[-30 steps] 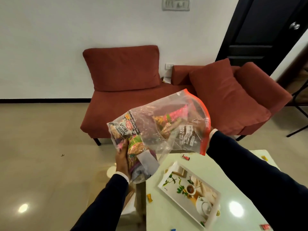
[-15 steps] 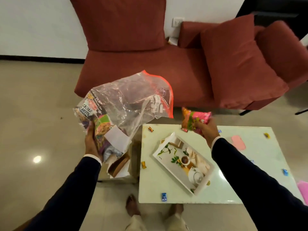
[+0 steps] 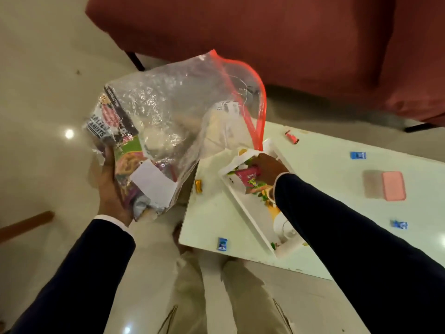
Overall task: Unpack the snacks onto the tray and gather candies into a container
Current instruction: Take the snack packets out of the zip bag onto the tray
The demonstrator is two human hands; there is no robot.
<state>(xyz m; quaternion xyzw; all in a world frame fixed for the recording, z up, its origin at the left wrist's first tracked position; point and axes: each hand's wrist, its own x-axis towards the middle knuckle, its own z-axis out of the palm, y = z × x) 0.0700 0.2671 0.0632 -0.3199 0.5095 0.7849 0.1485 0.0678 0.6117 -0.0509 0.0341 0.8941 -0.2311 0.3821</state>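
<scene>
Pink snack packet [image 3: 249, 177] sits pinched in the right hand [image 3: 269, 170], low over the tray [image 3: 243, 208] for setting down. Left hand [image 3: 109, 189] grips the clear bag [image 3: 173, 121] from beneath, mouth up so remaining snacks stay inside. Candies [image 3: 222, 244] lie scattered on the table [image 3: 337, 169] near the pink container [image 3: 393, 185].

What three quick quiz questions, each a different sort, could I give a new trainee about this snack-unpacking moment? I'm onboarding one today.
1. True or false: the right hand is putting a pink packet in the tray.
2. What does the left hand hold?
A. tray
B. bag
C. pink box
3. Fill in: loose candies lie on the ___.

Key: 1 true; 2 B; 3 table.
</scene>
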